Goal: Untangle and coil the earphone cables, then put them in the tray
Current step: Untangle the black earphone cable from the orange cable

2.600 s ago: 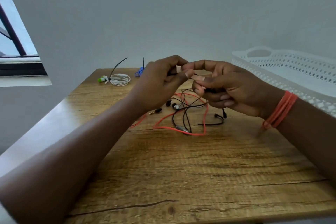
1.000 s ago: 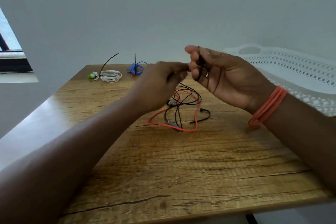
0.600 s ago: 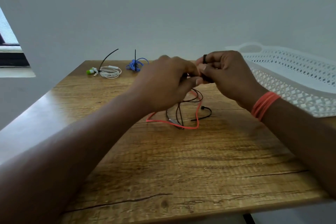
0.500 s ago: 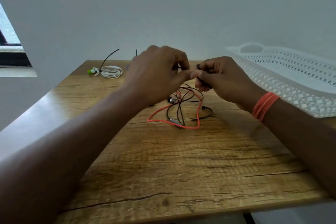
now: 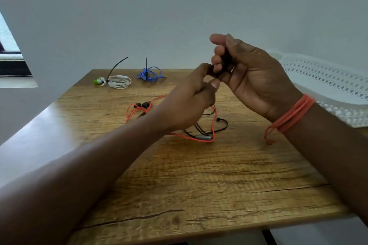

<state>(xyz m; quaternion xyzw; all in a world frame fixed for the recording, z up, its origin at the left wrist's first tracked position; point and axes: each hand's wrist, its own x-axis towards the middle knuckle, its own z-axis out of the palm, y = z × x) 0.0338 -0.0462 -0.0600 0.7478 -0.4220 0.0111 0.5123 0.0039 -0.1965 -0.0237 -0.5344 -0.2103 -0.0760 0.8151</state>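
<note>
My right hand (image 5: 251, 77) is raised above the table with its fingers curled round a small coil of black earphone cable (image 5: 224, 63). My left hand (image 5: 191, 101) pinches the same black cable just below it. The loose part of the black cable (image 5: 221, 127) hangs down to the table and crosses a red earphone cable (image 5: 213, 125) lying there in loops. The red cable's earbuds (image 5: 143, 105) rest further left. The white perforated tray (image 5: 326, 77) stands at the right.
At the table's far edge lie a coiled white earphone with a green bud (image 5: 117, 81) and a coiled blue earphone (image 5: 150, 73), each bound with a black tie. The wooden table (image 5: 199, 175) meets a wall behind. A window shows at left.
My right hand has risen and turned palm-up with the black coil on its fingers. My left hand has dropped lower. The red earbuds at the left have come into sight.
</note>
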